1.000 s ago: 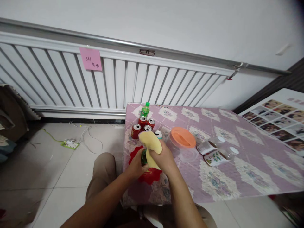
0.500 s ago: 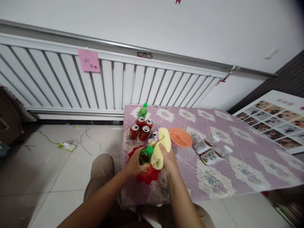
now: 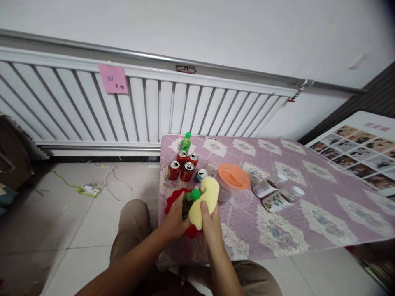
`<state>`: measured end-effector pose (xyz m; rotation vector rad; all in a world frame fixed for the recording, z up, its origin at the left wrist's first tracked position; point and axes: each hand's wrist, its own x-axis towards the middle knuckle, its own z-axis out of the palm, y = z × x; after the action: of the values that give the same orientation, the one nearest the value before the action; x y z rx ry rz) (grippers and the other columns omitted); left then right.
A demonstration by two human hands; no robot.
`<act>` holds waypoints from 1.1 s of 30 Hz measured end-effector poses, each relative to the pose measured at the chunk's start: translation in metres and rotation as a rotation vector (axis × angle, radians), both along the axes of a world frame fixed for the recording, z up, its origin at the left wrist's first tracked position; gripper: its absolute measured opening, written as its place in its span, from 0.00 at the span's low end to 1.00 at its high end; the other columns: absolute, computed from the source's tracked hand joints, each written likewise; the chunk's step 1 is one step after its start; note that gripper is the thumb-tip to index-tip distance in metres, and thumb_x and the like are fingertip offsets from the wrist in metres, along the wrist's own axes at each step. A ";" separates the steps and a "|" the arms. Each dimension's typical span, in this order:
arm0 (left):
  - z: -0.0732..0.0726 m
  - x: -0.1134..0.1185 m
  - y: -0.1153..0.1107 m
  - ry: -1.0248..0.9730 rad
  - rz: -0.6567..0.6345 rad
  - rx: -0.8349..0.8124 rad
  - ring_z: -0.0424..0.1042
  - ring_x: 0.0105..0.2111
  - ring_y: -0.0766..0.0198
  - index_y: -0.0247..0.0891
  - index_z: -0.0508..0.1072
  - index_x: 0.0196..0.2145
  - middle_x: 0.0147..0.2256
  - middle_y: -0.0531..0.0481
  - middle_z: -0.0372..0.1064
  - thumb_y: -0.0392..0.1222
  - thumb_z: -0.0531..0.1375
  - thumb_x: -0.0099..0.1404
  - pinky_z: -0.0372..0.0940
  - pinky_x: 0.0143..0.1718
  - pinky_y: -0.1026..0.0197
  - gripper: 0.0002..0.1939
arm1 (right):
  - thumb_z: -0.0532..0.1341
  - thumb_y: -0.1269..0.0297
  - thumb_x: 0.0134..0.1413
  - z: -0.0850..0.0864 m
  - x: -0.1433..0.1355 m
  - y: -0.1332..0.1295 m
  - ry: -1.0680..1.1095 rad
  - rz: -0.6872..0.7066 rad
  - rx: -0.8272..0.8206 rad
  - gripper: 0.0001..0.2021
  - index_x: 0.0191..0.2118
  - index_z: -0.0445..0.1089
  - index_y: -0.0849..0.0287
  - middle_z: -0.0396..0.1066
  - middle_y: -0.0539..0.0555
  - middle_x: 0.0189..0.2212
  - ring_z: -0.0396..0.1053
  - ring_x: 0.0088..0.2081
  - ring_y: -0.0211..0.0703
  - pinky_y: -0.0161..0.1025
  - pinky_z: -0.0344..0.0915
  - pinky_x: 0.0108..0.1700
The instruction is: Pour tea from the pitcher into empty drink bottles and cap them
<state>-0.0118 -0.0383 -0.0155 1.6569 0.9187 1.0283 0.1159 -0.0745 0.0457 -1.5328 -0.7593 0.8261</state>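
Note:
My left hand (image 3: pixel 175 220) is closed around a green plastic bottle (image 3: pixel 187 202) with a green cap, held above a red scalloped mat (image 3: pixel 173 200). My right hand (image 3: pixel 211 220) grips a folded yellow cloth (image 3: pixel 208 195), which lies against the bottle's right side and covers part of it. Just beyond the hands stand several red drink cans (image 3: pixel 187 172) and one teal-and-white can (image 3: pixel 200 176). Behind them is a second green bottle (image 3: pixel 185 144), upright with its cap on.
A clear tub with an orange lid (image 3: pixel 234 176) stands right of the cloth. Two labelled clear bottles (image 3: pixel 274 202) lie on their sides farther right. The patterned tablecloth (image 3: pixel 308 176) reaches toward a white radiator (image 3: pixel 151 107). A power strip (image 3: pixel 89 190) with cables lies on the floor.
The yellow cloth and my right hand have moved slightly down and left, against the bottle. The cloth is now spread flatter, and the teal can shows more.

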 end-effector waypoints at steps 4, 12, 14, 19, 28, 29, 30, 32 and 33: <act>0.009 -0.017 0.020 0.026 -0.075 -0.036 0.62 0.61 0.46 0.41 0.54 0.66 0.62 0.38 0.60 0.36 0.67 0.54 0.56 0.64 0.40 0.45 | 0.61 0.42 0.53 -0.001 0.003 0.003 0.085 0.046 -0.020 0.34 0.59 0.62 0.58 0.75 0.61 0.50 0.75 0.47 0.53 0.47 0.73 0.46; 0.032 -0.018 0.037 0.102 -0.212 0.041 0.68 0.54 0.49 0.41 0.63 0.58 0.55 0.42 0.67 0.40 0.71 0.50 0.63 0.57 0.48 0.39 | 0.53 0.42 0.59 -0.011 -0.008 -0.016 0.059 -0.065 0.024 0.33 0.63 0.59 0.59 0.74 0.59 0.51 0.73 0.50 0.52 0.45 0.71 0.48; 0.030 -0.011 0.029 0.085 -0.161 -0.021 0.70 0.51 0.51 0.40 0.61 0.57 0.54 0.41 0.68 0.42 0.72 0.50 0.67 0.53 0.51 0.40 | 0.51 0.44 0.60 -0.010 -0.013 -0.024 -0.017 -0.092 0.048 0.32 0.64 0.58 0.59 0.72 0.60 0.54 0.71 0.53 0.52 0.45 0.68 0.51; 0.027 -0.001 0.010 0.150 -0.015 -0.072 0.72 0.48 0.52 0.38 0.58 0.56 0.51 0.41 0.69 0.45 0.67 0.57 0.67 0.51 0.50 0.34 | 0.60 0.47 0.53 -0.002 -0.027 -0.024 -0.211 -0.025 0.054 0.37 0.64 0.55 0.61 0.69 0.64 0.55 0.69 0.52 0.53 0.49 0.66 0.52; 0.033 0.004 0.004 0.112 0.054 -0.027 0.69 0.53 0.50 0.38 0.59 0.54 0.52 0.39 0.66 0.40 0.65 0.57 0.63 0.55 0.47 0.29 | 0.67 0.54 0.44 -0.004 -0.017 0.006 -0.176 -0.060 0.072 0.31 0.54 0.63 0.59 0.75 0.59 0.44 0.73 0.42 0.52 0.48 0.69 0.45; 0.032 0.005 0.005 0.111 0.063 -0.038 0.69 0.53 0.51 0.38 0.59 0.54 0.52 0.39 0.67 0.40 0.64 0.58 0.63 0.55 0.47 0.28 | 0.66 0.55 0.44 -0.004 -0.015 0.005 -0.158 -0.054 0.074 0.30 0.54 0.63 0.59 0.75 0.59 0.43 0.73 0.41 0.51 0.47 0.70 0.44; 0.032 0.006 0.005 0.111 0.073 -0.056 0.69 0.52 0.51 0.37 0.59 0.54 0.52 0.39 0.67 0.40 0.63 0.59 0.63 0.55 0.48 0.27 | 0.66 0.56 0.44 -0.004 -0.012 0.005 -0.143 -0.050 0.075 0.29 0.53 0.64 0.59 0.76 0.58 0.43 0.74 0.41 0.51 0.47 0.70 0.44; 0.032 0.008 0.007 0.122 0.089 -0.096 0.70 0.50 0.51 0.37 0.59 0.54 0.50 0.39 0.68 0.41 0.66 0.57 0.64 0.53 0.48 0.30 | 0.65 0.57 0.44 -0.004 -0.008 0.004 -0.106 -0.056 0.075 0.27 0.52 0.66 0.59 0.76 0.57 0.41 0.74 0.40 0.50 0.47 0.70 0.44; 0.032 0.009 0.007 0.131 0.092 -0.107 0.71 0.49 0.51 0.37 0.60 0.54 0.50 0.40 0.68 0.41 0.68 0.55 0.65 0.52 0.48 0.32 | 0.65 0.58 0.43 -0.004 -0.006 0.005 -0.085 -0.066 0.075 0.27 0.52 0.66 0.59 0.76 0.57 0.41 0.74 0.40 0.50 0.46 0.70 0.44</act>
<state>-0.0032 -0.0309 0.0165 1.6199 1.1261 0.9228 0.1100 -0.0698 0.0417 -1.5257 -0.7887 0.6795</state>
